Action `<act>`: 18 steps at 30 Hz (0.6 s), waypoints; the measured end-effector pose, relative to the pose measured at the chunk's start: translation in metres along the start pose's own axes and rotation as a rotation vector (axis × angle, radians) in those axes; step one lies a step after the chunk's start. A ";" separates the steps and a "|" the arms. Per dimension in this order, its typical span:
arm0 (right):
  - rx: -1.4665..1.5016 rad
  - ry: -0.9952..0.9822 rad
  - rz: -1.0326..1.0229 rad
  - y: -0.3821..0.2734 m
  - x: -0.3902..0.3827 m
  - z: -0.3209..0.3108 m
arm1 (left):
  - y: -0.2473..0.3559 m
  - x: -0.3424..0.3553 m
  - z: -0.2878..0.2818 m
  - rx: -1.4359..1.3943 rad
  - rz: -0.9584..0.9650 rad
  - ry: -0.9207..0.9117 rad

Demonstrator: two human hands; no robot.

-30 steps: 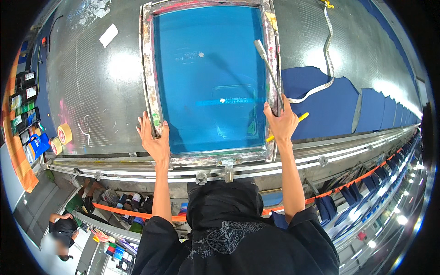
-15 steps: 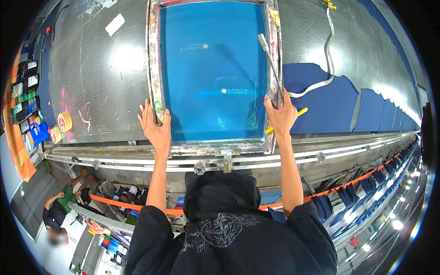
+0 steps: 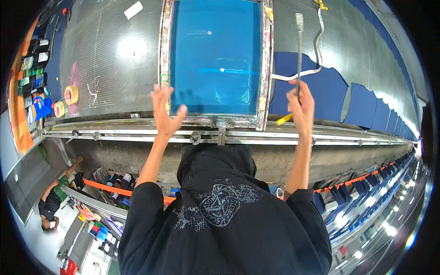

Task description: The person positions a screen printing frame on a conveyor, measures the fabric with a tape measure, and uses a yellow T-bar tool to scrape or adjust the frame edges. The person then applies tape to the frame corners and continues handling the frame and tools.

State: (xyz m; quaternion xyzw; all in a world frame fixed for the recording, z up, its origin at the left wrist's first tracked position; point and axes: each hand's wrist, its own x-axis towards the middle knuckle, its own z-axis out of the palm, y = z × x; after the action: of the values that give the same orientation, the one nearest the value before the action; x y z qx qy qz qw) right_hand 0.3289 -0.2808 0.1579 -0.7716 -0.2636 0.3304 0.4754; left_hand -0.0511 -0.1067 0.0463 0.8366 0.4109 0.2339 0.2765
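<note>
A screen-printing frame (image 3: 266, 68) with blue mesh (image 3: 215, 41) and small pale printed marks lies on the dark table before me. My left hand (image 3: 166, 110) is over its lower left corner, fingers spread and holding nothing; whether the fingertips touch the rim I cannot tell. To the right of the frame, my right hand (image 3: 301, 103) grips a long thin metal rod (image 3: 299, 55) with a pale, wider tip, pointing away from me. A yellow stick (image 3: 284, 119) pokes out beside that hand; whether it is held too is unclear.
Dark blue fabric pieces (image 3: 316, 98) and a white measuring tape (image 3: 319, 43) lie to the right. Tape rolls (image 3: 71, 94), a blue jug (image 3: 41, 109) and several black containers stand at left. A metal rail (image 3: 256, 136) runs along the near edge. Another person (image 3: 52, 201) is at lower left.
My left hand has come off the frame's left rim and spread its fingers. My right hand has moved right, away from the frame, and the rod has swung straighter. The view has shifted.
</note>
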 end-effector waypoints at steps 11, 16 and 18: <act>-0.781 -0.139 -0.156 0.013 -0.111 -0.052 | 0.008 -0.065 -0.015 0.162 0.274 -0.515; -1.012 -0.236 -0.197 0.023 -0.127 -0.062 | 0.008 -0.065 -0.012 0.166 0.275 -0.499; -1.085 -0.288 -0.198 0.041 -0.125 -0.072 | 0.007 -0.066 -0.011 0.147 0.283 -0.499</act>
State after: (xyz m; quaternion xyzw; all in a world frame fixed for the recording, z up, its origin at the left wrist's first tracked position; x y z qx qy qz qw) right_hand 0.3072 -0.4286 0.1767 -0.8241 -0.5288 0.2032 -0.0012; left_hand -0.0908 -0.1614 0.0483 0.9351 0.2251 0.0267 0.2723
